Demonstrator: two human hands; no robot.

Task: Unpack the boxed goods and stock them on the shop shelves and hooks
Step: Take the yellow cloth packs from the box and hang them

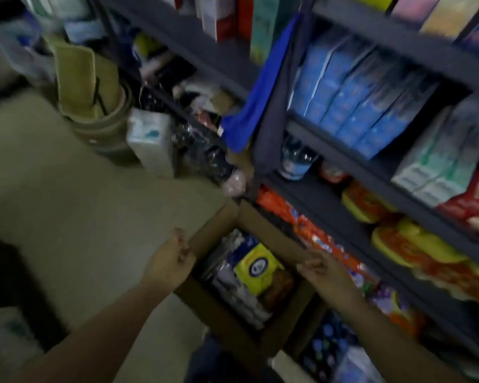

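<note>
1. The cardboard box [249,288] stood open on the floor, just beside the lowest tier of the dark shelving [343,134]. Its flaps were folded outward, so the opening step appeared complete.
2. The box was full as far as I could see: a yellow packet [257,268] lay on top, with grey-white packs [233,286] stacked beside it (labels too blurred to read). I judged that unpacking had barely begun.
3. My left hand [169,261] was at the box's left flap, fingers curled at the cardboard edge; the blur prevented confirming whether this grip grasped the flap.
4. My right hand [325,268] hovered at the right rim with fingers loosely bent, its grip released and holding nothing.
5. The shelves were already well stocked: blue cartons [351,106] on an upper tier, orange packets [315,236] on the lowest.
6. Remaining work, in my estimate: lift out the contents and find shelf space for them. No hooks were identifiable.
</note>
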